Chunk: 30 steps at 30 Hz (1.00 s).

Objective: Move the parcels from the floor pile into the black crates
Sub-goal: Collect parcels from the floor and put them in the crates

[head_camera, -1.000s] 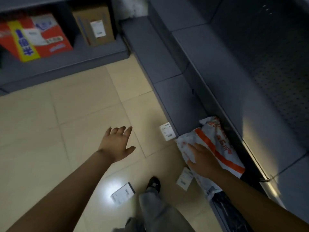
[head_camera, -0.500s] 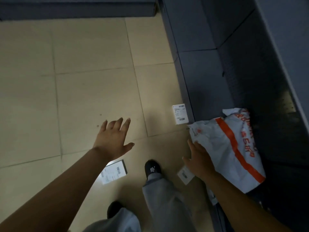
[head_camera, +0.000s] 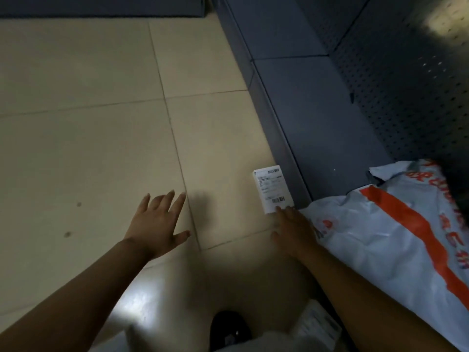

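Observation:
A small white box parcel (head_camera: pixel 272 190) with a barcode label lies on the beige floor against the base of the grey shelf. My right hand (head_camera: pixel 295 231) reaches toward it with straight fingers, fingertips at its near edge. Beside that hand a large white mailer bag (head_camera: pixel 396 232) with an orange stripe lies on the low shelf. My left hand (head_camera: pixel 158 226) hovers over the floor tiles with fingers spread, holding nothing. Another small labelled parcel (head_camera: pixel 318 323) lies on the floor under my right forearm. No black crate is in view.
The grey metal shelf base (head_camera: pixel 312 118) runs along the right, with a perforated back panel (head_camera: pixel 403 80) behind it. A second shelf edge (head_camera: pixel 101 6) crosses the top. My black shoe (head_camera: pixel 228 326) stands at the bottom, on beige floor tiles (head_camera: pixel 88 148).
The view has dropped closer to the floor. My right hand left the mailer bag and moved forward to the small white box. The left hand stays spread over the floor.

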Available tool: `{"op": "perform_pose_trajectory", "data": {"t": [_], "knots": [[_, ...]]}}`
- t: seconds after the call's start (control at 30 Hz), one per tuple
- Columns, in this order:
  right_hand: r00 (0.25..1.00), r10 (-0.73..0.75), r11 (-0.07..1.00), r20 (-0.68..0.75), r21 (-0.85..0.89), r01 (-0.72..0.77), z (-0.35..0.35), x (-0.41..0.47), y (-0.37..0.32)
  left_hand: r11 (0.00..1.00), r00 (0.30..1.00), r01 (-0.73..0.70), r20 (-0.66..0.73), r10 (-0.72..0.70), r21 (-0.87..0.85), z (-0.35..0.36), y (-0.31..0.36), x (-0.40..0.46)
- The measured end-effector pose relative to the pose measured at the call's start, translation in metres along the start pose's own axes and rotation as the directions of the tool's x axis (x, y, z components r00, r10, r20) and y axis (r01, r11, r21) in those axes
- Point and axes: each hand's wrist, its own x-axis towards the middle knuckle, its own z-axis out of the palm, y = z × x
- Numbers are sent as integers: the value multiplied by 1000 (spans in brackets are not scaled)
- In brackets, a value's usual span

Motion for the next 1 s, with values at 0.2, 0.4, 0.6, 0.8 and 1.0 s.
{"op": "perform_pose_trajectory", "data": {"t": [0.2,0.4,0.6,0.8,1.0], "knots": [[999,26,998,40,63,-29,43,99,15,996,1000,26,-13,-25,84,49,-7,57],[990,139,990,36,23,-140,65,146,27,994,999,39,22,-41,101,73,-27,54],[991,-35,997,-129,-67,27,88,124,2,997,999,31,21,-33,65,97,-32,51],[988,89,993,-129,86,-78,97,126,-17,999,997,33,75,-36,42,135,-47,8],[977,-144,988,-154,31,151,101,91,-71,997,979,52,196,-61,53,167,-70,-57]]}}
